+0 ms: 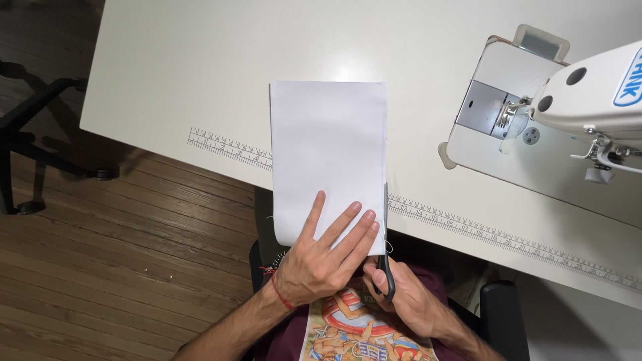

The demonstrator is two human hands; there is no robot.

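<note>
Scissors [386, 257] in the clenched right hand [408, 301] are half hidden under the flat left hand [321, 261] pressing the sheet [328, 147].

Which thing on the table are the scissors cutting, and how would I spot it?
Start at the big white table with a ruler strip along its near edge, left of the sewing machine. Overhanging that edge lies a white rectangular fabric piece, pinned by the left hand. Black-handled scissors in the right hand run up its right edge; it is the only loose sheet there.
</note>
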